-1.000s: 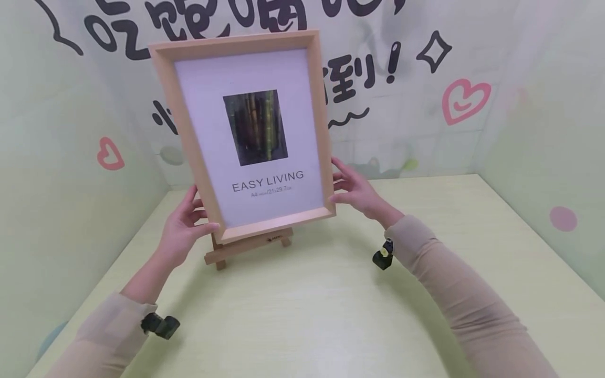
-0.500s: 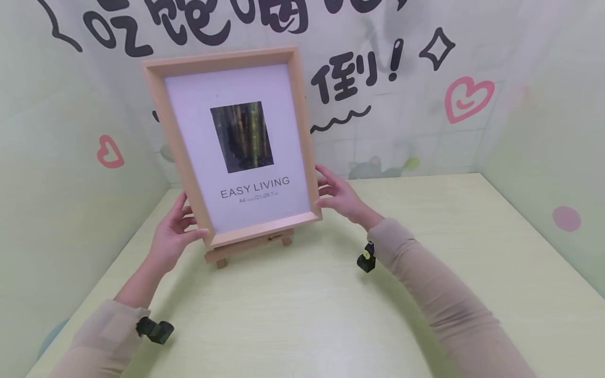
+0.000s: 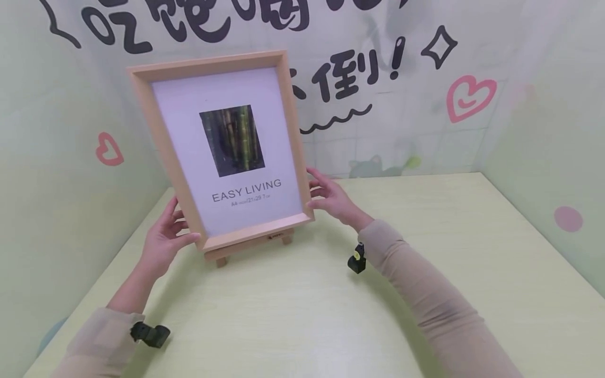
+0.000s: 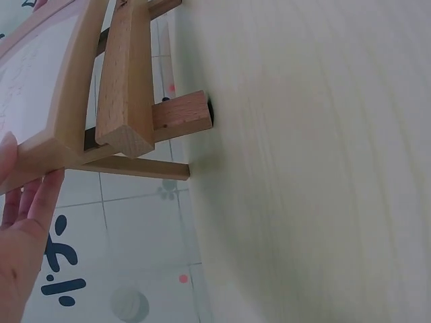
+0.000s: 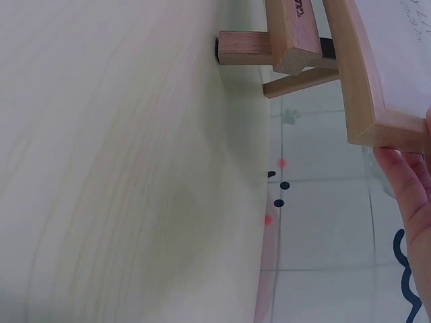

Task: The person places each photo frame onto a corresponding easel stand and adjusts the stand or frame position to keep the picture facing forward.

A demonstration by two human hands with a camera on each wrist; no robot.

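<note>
A light wooden picture frame (image 3: 293, 131), with a bamboo picture and the words EASY LIVING, leans slightly back and tilts to the left. My left hand (image 3: 163, 241) grips its lower left side, thumb in front and fingers along the edge. On the lower right side my right hand (image 3: 335, 202) holds it the same way. Just below and behind the frame stands a small wooden easel (image 3: 250, 245), mostly hidden in the head view. In the left wrist view a gap separates the frame's bottom from the easel's ledge (image 4: 124, 81). The right wrist view shows the easel's foot (image 5: 246, 48) on the table.
The pale table (image 3: 302, 315) stretches in front of the easel and to the right. A back wall (image 3: 416, 136) with printed lettering stands close behind, and side walls (image 3: 543, 157) enclose the table. Small black cameras (image 3: 150, 334) are strapped to both wrists.
Both hands have carried the picture frame to the left and down, toward the easel. Its grip by the two hands looks the same, and the easel has stayed in place.
</note>
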